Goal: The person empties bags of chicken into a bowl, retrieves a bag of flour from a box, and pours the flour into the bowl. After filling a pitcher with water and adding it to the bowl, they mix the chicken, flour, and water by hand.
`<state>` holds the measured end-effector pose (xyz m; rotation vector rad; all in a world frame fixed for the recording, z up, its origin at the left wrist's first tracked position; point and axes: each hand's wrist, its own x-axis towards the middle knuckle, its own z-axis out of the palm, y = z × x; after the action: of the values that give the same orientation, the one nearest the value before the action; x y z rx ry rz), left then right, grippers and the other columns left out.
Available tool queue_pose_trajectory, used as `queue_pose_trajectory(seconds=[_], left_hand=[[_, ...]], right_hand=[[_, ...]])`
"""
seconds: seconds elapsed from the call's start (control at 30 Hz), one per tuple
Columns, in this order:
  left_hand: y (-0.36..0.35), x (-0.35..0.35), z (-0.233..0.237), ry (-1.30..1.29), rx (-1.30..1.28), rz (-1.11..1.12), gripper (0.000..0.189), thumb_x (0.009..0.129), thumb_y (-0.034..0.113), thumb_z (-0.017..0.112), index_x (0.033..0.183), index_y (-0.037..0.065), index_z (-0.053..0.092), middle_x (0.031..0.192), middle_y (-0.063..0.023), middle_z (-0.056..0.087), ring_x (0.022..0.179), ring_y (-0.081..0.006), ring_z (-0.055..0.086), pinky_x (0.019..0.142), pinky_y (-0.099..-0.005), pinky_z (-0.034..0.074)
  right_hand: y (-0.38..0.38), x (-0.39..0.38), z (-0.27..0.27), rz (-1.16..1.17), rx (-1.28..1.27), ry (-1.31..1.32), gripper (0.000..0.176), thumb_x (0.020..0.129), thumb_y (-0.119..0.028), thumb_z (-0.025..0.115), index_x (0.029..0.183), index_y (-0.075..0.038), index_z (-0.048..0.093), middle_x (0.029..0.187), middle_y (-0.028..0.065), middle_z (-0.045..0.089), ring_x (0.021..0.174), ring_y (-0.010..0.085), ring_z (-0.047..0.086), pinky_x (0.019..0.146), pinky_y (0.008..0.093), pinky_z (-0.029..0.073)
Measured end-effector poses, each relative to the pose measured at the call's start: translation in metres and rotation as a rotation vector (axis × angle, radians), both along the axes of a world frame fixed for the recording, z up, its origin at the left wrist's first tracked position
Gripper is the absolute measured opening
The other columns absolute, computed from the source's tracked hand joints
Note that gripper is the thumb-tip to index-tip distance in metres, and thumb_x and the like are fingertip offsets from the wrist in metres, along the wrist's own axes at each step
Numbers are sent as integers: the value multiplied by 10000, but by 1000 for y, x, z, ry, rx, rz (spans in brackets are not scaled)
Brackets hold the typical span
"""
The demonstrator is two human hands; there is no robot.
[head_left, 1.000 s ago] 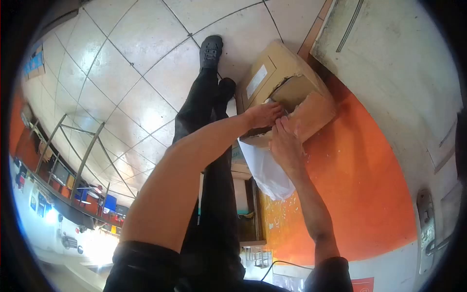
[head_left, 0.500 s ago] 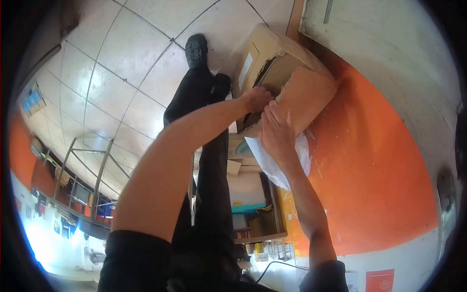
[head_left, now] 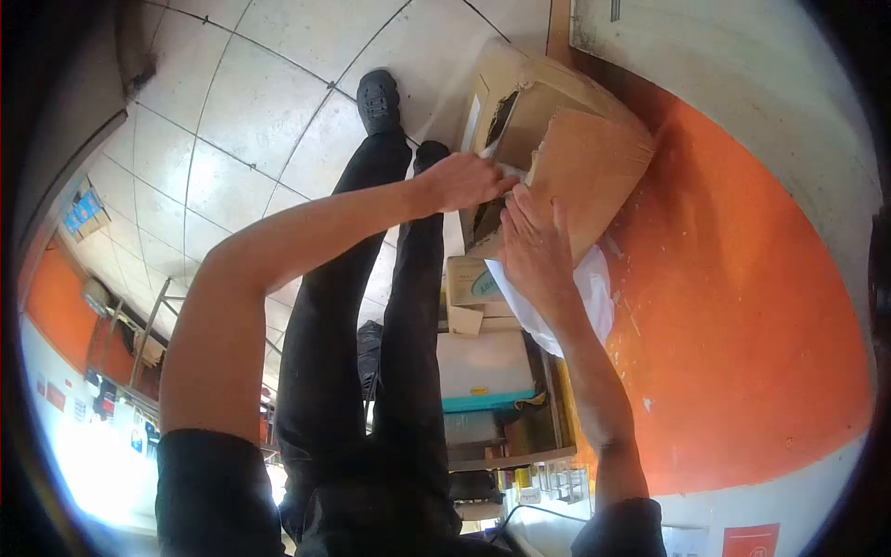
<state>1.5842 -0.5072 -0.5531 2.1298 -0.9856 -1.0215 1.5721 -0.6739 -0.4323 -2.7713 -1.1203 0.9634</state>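
Now, from far left, a blue-marked box (head_left: 85, 213) is sitting on the tiled floor (head_left: 246, 102), its print being too small to read. Moving right, the left hand (head_left: 459, 181) is curling its fingers at the torn opening of the big carton (head_left: 603, 153); whether they're gripping anything, I'm not able to tell. That carton is resting tilted beside the orange wall (head_left: 733, 306), and the hands seem to be working along its ragged edge. Any further pull would be needing a firm pinch and a steadied flap (head_left: 580, 172). Below, a smaller box (head_left: 462, 280) is showing a green oval logo, its lettering staying only partly legible. The right hand (head_left: 540, 246) is lying half open against the flap, fingers reaching toward the left's; a white bag (head_left: 595, 290) is hanging just beside it. Lower right, a red sign (head_left: 751, 540) is carrying unreadable print.
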Motion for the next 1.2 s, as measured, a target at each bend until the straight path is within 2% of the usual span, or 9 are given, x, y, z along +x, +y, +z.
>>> queue_pose_trajectory(seconds=[0.17,0.27,0.53,0.8,0.93,1.0,1.07,1.13,1.2], left_hand=[[-23,-13,-1,-629,-42,-209,431,815,256,568,1215,108,634,1370,-38,510,1334,-230,395,1102,-407,352],[-59,-26,-20,-547,-78,-194,410,834,259,565,1211,108,627,1331,-48,533,1285,-225,431,1067,-398,374],[-91,-63,-65,1182,-389,785,356,884,268,560,1200,110,611,1227,-75,594,1154,-211,527,977,-372,433],[-87,-55,-88,1501,-430,1046,306,935,277,554,1189,111,594,1123,-102,655,1022,-197,623,886,-346,493],[-66,-41,-57,1441,-377,1052,217,892,219,578,1027,87,682,1000,-109,704,939,-277,669,801,-411,536],[-29,24,15,237,-75,-4,191,842,241,606,835,78,706,823,-139,698,839,-340,674,725,-413,534],[-10,18,-5,-68,-180,-7,153,777,166,601,667,68,640,617,-163,624,629,-341,653,558,-441,504],[27,16,10,-82,-314,300,314,855,178,596,568,59,551,522,-139,538,496,-310,589,476,-445,425],[36,16,24,-88,-344,475,366,876,166,609,541,58,507,501,-132,497,468,-312,546,461,-442,394]], right_hand=[[1,9,8,17,-15,55,307,815,-213,586,1044,-23,660,1206,62,594,1301,179,400,1020,505,337],[-6,8,4,6,47,81,371,752,-194,658,1079,-23,624,1223,71,561,1320,188,391,1037,522,290],[-9,14,-9,35,80,105,418,758,-287,653,1108,-61,610,1246,41,553,1331,172,360,1059,519,292],[-13,18,-22,3,160,140,366,784,-271,647,1090,-74,610,1228,18,560,1338,143,355,1071,530,289],[-18,22,-11,-46,247,185,330,783,-235,653,1079,-94,618,1208,33,575,1284,169,422,1025,525,321],[-28,24,1,-72,309,204,321,778,-219,661,1074,-102,620,1185,53,586,1233,191,476,1001,517,341],[-55,38,18,-265,371,181,284,789,-157,665,1062,-99,613,1104,104,608,1083,265,557,940,498,379],[-161,36,15,-402,-138,147,264,814,-109,656,1067,-73,591,1032,148,614,975,336,575,906,484,406],[-155,34,22,-431,35,111,268,830,-104,648,1087,-69,581,1037,151,613,988,350,571,907,483,408]])
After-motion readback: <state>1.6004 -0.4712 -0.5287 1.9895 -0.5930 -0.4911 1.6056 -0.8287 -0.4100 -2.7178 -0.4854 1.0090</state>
